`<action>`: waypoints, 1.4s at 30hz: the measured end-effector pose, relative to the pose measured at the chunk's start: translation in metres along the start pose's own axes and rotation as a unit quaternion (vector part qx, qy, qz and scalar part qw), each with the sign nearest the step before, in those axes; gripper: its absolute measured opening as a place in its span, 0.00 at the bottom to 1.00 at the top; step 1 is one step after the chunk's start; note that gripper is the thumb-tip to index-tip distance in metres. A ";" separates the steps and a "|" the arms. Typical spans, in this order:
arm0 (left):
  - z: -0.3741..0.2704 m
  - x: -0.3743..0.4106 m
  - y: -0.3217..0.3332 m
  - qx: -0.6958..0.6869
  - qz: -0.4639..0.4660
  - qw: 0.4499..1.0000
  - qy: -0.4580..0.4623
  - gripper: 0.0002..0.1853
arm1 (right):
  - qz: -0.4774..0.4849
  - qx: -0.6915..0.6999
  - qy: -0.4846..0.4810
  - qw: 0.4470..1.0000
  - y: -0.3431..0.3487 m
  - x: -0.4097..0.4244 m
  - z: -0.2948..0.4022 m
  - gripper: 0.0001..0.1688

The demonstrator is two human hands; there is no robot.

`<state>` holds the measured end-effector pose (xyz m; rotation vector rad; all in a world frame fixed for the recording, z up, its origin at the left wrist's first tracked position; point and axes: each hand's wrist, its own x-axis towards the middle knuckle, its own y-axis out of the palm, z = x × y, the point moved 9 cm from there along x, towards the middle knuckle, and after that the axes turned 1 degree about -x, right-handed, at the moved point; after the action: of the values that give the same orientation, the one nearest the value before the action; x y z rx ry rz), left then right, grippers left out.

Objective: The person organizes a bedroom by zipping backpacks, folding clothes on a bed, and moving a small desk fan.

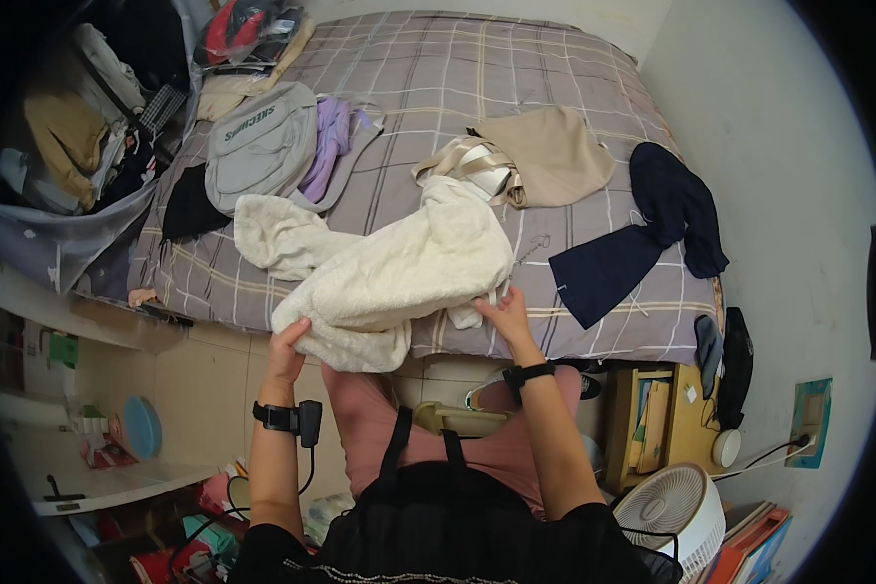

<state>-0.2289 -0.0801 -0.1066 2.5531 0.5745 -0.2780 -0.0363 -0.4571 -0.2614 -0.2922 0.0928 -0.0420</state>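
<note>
A cream fleece garment (409, 266) lies bunched over the near edge of the bed (438, 66), one sleeve-like end spreading to the left. My left hand (289, 350) grips its lower left edge. At its right edge, my right hand (506, 314) pinches the cloth between thumb and fingers. Just beyond the garment are a beige cloth bag (555, 157) with satin-like straps and a grey Skechers backpack (259, 150) with a purple cloth (328, 139) beside it. Dark navy trousers or a similar garment (657, 219) lie to the right, and a black cloth (193, 204) lies left.
An open fabric wardrobe or bin with clothes (66, 146) stands at the far left. Plastic-wrapped items (244, 33) sit on the bed's far left corner. By my right side are a wooden drawer unit (646, 423) and a white fan (671, 515); a wall (774, 182) bounds the right.
</note>
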 end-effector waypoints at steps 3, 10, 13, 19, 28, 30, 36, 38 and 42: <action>-0.009 0.002 0.003 0.045 0.041 0.998 0.016 0.26 | 0.030 -0.069 -0.103 0.992 0.012 0.035 -0.004 0.34; -0.082 0.022 -0.027 0.159 -0.042 0.986 0.039 0.25 | 0.180 0.160 0.075 0.968 0.022 0.058 0.078 0.21; -0.145 0.048 -0.019 0.156 -0.042 0.983 0.090 0.25 | 0.165 0.158 -0.052 0.972 -0.003 0.079 0.185 0.22; -0.293 0.058 0.065 0.217 -0.003 0.926 0.310 0.23 | 0.051 0.069 -0.258 0.962 -0.059 0.123 0.373 0.16; -0.378 0.036 0.114 0.200 0.052 0.890 0.407 0.20 | -0.036 0.256 -0.383 0.887 -0.143 0.064 0.480 0.13; -0.354 0.048 0.093 0.233 0.082 0.910 0.332 0.20 | 0.008 0.241 -0.304 0.922 -0.150 0.068 0.444 0.13; -0.157 0.056 0.000 0.358 0.106 0.925 0.071 0.21 | 0.282 0.028 -0.039 0.958 -0.084 0.015 0.216 0.21; -0.057 0.048 -0.061 0.362 0.095 0.925 -0.066 0.23 | 0.361 -0.102 0.067 0.925 -0.068 -0.015 0.110 0.20; 0.072 0.006 -0.115 0.403 0.094 0.893 -0.178 0.26 | 0.341 0.014 0.251 0.906 -0.071 -0.074 -0.029 0.30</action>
<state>-0.2809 -0.0248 -0.2192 3.1756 0.0481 -1.0805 -0.1148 -0.5294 -0.2622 -0.2004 0.7036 0.5816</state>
